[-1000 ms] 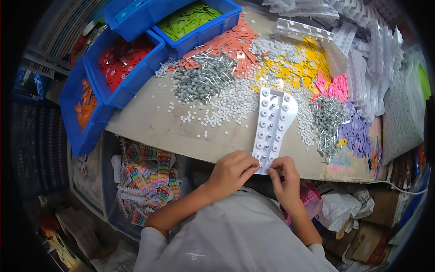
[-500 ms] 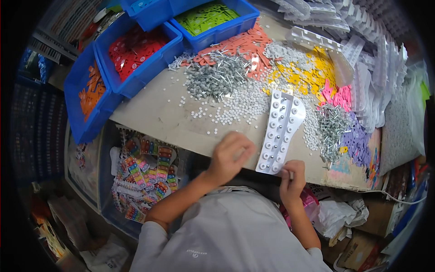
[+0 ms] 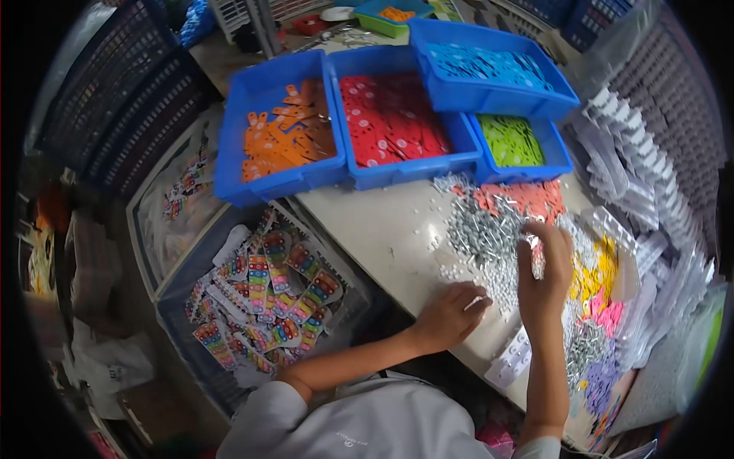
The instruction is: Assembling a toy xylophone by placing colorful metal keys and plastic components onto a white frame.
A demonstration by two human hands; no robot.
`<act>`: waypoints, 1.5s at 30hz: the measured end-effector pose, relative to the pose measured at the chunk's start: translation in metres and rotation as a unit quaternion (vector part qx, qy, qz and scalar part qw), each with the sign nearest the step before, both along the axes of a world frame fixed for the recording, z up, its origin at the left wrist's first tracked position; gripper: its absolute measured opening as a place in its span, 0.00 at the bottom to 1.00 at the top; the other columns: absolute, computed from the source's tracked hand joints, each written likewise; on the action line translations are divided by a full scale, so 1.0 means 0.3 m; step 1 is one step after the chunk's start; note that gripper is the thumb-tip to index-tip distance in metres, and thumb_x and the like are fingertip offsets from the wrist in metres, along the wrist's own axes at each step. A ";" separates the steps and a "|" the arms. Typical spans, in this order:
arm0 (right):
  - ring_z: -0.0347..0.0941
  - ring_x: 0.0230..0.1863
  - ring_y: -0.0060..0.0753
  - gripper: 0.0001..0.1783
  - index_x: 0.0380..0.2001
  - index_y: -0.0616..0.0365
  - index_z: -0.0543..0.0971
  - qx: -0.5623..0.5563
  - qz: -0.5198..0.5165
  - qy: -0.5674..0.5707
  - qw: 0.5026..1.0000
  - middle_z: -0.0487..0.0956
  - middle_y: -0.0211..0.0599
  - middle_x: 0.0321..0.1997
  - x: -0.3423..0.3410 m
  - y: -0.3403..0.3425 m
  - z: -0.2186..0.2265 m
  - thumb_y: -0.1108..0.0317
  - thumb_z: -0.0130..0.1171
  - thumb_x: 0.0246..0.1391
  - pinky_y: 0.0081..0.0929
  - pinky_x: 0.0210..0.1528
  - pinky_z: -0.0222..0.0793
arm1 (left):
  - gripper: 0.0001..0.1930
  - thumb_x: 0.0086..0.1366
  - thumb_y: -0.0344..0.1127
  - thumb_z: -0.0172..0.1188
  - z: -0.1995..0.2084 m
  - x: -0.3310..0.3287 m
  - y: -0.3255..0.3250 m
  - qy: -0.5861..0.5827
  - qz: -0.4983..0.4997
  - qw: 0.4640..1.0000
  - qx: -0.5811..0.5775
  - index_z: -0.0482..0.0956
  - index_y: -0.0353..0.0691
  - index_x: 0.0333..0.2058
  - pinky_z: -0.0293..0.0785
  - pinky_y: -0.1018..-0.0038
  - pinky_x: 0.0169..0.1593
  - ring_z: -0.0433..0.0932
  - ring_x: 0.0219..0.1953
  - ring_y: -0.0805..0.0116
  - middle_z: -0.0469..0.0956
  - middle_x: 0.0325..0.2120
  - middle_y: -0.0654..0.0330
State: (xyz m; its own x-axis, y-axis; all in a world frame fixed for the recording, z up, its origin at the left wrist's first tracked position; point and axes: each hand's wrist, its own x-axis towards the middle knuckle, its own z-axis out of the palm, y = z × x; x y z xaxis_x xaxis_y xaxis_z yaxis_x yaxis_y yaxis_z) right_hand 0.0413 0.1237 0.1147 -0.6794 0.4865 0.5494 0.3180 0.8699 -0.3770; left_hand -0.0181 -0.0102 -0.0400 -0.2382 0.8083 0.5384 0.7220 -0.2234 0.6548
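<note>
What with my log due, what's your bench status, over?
Left hand over table, grip unclear. Right hand open near metal pins. White tray partly blocked by right forearm.

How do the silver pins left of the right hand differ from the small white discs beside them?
The silver pins are thin and elongated, while the white discs are small and round. The pins look metallic; the discs are plain white. The pins lie in a dense heap, whereas the discs spread out more flatly beside it. Both lie loose on the table.
</note>
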 end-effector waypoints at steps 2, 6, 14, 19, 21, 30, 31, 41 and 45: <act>0.77 0.45 0.53 0.07 0.39 0.61 0.80 0.007 0.080 -0.012 0.997 0.82 0.47 0.38 -0.254 0.054 0.019 0.78 0.61 0.56 0.40 0.50 0.70 | 0.16 0.60 0.30 0.66 0.000 -0.013 0.005 0.004 0.000 1.000 0.007 0.78 0.41 0.48 0.73 0.56 0.55 0.76 0.52 0.51 0.76 0.47 0.55; 0.81 0.39 0.58 0.11 0.36 0.62 0.83 -0.092 0.101 -0.137 0.981 0.84 0.53 0.34 -0.696 0.240 -0.116 0.64 0.63 0.57 0.46 0.42 0.75 | 0.13 0.59 0.27 0.65 -0.011 0.012 0.015 -0.036 0.018 0.999 0.007 0.80 0.40 0.44 0.76 0.60 0.54 0.77 0.50 0.53 0.78 0.44 0.56; 0.83 0.36 0.53 0.17 0.26 0.65 0.85 -0.124 0.120 -0.280 0.944 0.84 0.55 0.33 -0.919 0.406 -0.357 0.60 0.75 0.45 0.45 0.41 0.77 | 0.15 0.57 0.24 0.67 0.143 -0.220 -0.119 -0.023 0.063 0.989 0.130 0.84 0.40 0.45 0.75 0.58 0.50 0.80 0.42 0.56 0.82 0.40 0.58; 0.83 0.39 0.52 0.17 0.35 0.66 0.85 -0.168 0.132 -0.322 0.922 0.84 0.57 0.37 -0.908 0.387 -0.302 0.64 0.74 0.46 0.43 0.43 0.77 | 0.08 0.69 0.30 0.59 0.364 -0.706 -0.199 -0.129 0.261 0.956 0.017 0.82 0.36 0.43 0.76 0.61 0.47 0.82 0.43 0.51 0.84 0.38 0.49; 0.83 0.40 0.52 0.17 0.38 0.66 0.85 -0.158 0.129 -0.286 0.936 0.84 0.57 0.38 -0.889 0.386 -0.335 0.66 0.73 0.46 0.42 0.45 0.77 | 0.09 0.68 0.29 0.59 0.376 -0.952 -0.154 -0.037 0.281 0.958 -0.046 0.83 0.36 0.45 0.77 0.65 0.49 0.84 0.44 0.54 0.85 0.38 0.51; 0.82 0.42 0.54 0.15 0.41 0.64 0.83 -0.122 0.130 -0.184 0.967 0.84 0.55 0.38 -0.837 0.359 -0.290 0.74 0.68 0.47 0.41 0.46 0.78 | 0.20 0.58 0.27 0.67 0.169 -1.385 -0.020 0.216 0.143 0.904 -0.340 0.75 0.33 0.49 0.76 0.55 0.52 0.75 0.56 0.48 0.75 0.50 0.50; 0.82 0.42 0.54 0.15 0.41 0.64 0.83 -0.123 0.128 -0.184 0.967 0.84 0.55 0.38 -0.829 0.374 -0.292 0.74 0.68 0.47 0.41 0.46 0.78 | 0.20 0.58 0.27 0.67 0.170 -1.386 -0.004 0.218 0.141 0.904 -0.340 0.75 0.33 0.49 0.76 0.55 0.52 0.75 0.56 0.48 0.75 0.50 0.50; 0.76 0.37 0.20 0.21 0.59 0.56 0.71 -0.275 0.188 0.032 0.942 0.77 0.30 0.33 -0.381 0.185 0.036 0.76 0.57 0.63 0.22 0.39 0.73 | 0.15 0.68 0.38 0.62 0.196 -1.411 -0.046 0.149 0.217 0.901 -0.345 0.81 0.32 0.46 0.77 0.62 0.41 0.81 0.36 0.52 0.83 0.35 0.49; 0.70 0.33 0.18 0.14 0.35 0.58 0.68 -0.332 0.091 0.035 0.938 0.76 0.30 0.33 0.016 0.152 0.090 0.77 0.66 0.58 0.18 0.35 0.65 | 0.14 0.69 0.41 0.64 0.251 -1.370 -0.130 -0.155 0.212 0.948 -0.181 0.81 0.33 0.41 0.75 0.73 0.35 0.80 0.32 0.70 0.82 0.33 0.62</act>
